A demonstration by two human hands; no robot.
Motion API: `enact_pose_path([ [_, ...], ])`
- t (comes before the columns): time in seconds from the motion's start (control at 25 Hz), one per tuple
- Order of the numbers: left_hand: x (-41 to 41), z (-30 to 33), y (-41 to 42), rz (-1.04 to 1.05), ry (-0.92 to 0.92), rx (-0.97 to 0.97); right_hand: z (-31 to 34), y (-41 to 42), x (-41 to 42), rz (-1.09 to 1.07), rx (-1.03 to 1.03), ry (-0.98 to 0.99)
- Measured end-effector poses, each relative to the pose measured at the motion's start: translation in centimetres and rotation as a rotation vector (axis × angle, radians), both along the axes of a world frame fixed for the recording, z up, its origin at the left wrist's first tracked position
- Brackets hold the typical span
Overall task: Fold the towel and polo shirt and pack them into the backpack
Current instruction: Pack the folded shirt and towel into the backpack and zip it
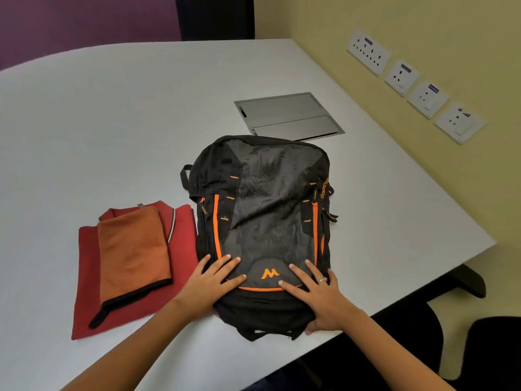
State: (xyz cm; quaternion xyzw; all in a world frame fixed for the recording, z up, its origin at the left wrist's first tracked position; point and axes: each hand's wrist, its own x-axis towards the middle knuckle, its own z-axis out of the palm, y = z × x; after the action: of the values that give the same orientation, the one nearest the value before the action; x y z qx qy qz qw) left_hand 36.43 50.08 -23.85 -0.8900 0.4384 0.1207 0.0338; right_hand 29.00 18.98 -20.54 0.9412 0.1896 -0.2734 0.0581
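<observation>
A black backpack (262,215) with orange trim lies flat on the white table (112,122), its zips closed as far as I can see. My left hand (212,280) rests flat on its near left part, fingers spread. My right hand (315,297) lies flat on its near right part, thumb down at the bag's lower edge. Left of the backpack a folded red polo shirt (90,283) lies on the table. A folded orange towel (132,255) with a black edge sits on top of the shirt.
A grey metal cable hatch (287,115) is set into the table behind the backpack. Several wall sockets (414,83) line the yellow wall at right. A black chair (490,351) stands by the table's near right corner.
</observation>
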Motion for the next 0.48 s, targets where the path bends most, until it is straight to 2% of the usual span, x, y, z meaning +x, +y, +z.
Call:
enact_pose_path([
  [0.16, -0.3, -0.3, -0.9, 0.056, 0.021, -0.190, -0.5, 0.0, 0.2, -0.017, 0.024, 0.037],
  [0.28, 0.1, 0.5, -2.0, 0.112, 0.030, -0.230, 0.1, -0.9, 0.5, -0.037, 0.130, 0.058],
  [0.48, 0.4, 3.2, -3.9, 0.243, 0.030, -0.367, 0.3, -2.3, 0.2, -0.073, 0.212, -0.079],
])
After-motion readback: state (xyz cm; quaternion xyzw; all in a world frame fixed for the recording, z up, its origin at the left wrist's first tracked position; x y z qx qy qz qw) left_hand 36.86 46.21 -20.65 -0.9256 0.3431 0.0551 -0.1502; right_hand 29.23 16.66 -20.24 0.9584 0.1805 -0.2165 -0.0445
